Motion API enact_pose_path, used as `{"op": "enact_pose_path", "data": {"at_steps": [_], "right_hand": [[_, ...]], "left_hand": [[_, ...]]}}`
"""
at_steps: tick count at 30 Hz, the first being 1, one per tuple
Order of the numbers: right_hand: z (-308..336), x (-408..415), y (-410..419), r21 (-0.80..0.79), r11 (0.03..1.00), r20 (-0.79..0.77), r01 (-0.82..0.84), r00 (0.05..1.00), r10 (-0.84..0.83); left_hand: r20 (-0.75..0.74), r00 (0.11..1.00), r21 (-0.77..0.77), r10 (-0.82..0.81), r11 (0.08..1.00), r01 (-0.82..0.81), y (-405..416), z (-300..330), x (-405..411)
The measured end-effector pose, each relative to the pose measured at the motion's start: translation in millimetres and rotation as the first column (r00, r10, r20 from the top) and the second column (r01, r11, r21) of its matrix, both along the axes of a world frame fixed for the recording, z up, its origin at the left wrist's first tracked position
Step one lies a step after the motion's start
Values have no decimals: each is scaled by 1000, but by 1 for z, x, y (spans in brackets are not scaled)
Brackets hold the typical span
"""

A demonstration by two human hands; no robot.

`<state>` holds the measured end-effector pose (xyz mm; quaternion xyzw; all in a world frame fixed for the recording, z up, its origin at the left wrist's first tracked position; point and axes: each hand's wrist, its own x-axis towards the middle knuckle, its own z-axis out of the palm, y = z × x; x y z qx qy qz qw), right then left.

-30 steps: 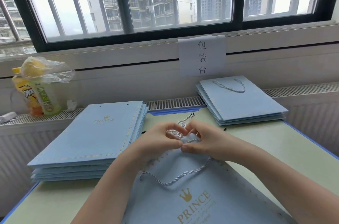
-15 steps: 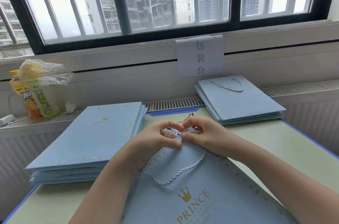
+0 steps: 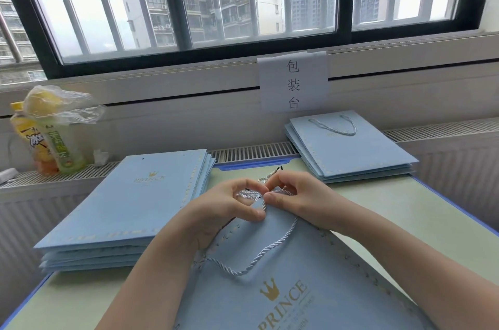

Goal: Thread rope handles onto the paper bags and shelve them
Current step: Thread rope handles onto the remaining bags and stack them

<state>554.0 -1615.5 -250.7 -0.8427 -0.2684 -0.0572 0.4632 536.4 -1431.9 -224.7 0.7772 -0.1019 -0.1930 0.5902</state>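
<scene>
Since half a second earlier little had moved: the two hands had stayed at the bag's far edge, the rope loop lying almost unchanged. The left hand [image 3: 229,204] pinched the flat light-blue paper bag [image 3: 286,286] and the right hand [image 3: 294,198] pinched the twisted silvery rope handle [image 3: 259,254] at that same edge, fingertips nearly touching. One rope curved in a slack loop across the smooth bag, which lay nearest on the pale green table [image 3: 405,216]. To the left sat one stack of unthreaded bags [image 3: 127,211]; far right, one stack of finished bags [image 3: 348,151] with a rope showing. Two drink bottles [image 3: 51,140] under crinkled clear plastic stood far left, one paper sign [image 3: 293,81] on the wall.
</scene>
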Motion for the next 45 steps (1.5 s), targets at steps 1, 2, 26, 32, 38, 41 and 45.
{"op": "enact_pose_path", "data": {"at_steps": [1,2,26,32,38,41,45], "right_hand": [[1,-1,0,1,1000,1,-2,1000,2],[2,-1,-1,2,1000,2,-1,1000,1],[9,12,-21,233,916,-79,326,946,-316],[14,23,-43,399,775,-115,490,865,-488],[6,28,-47,252,821,-57,512,855,-515],[2,32,-53,292,779,-56,554,823,-565],[5,34,-69,417,659,-95,627,751,-654]], "left_hand": [[-3,1000,-6,8,1000,-8,0,0,0],[-8,1000,-17,20,1000,-20,0,0,0],[866,473,376,-163,835,-401,-19,-24,14],[869,386,418,-310,877,-238,-39,-41,7],[770,517,459,-374,888,-41,-44,-44,-1],[743,562,418,-362,908,32,-46,-40,-8],[795,515,333,-321,940,72,-46,-35,-12]]}}
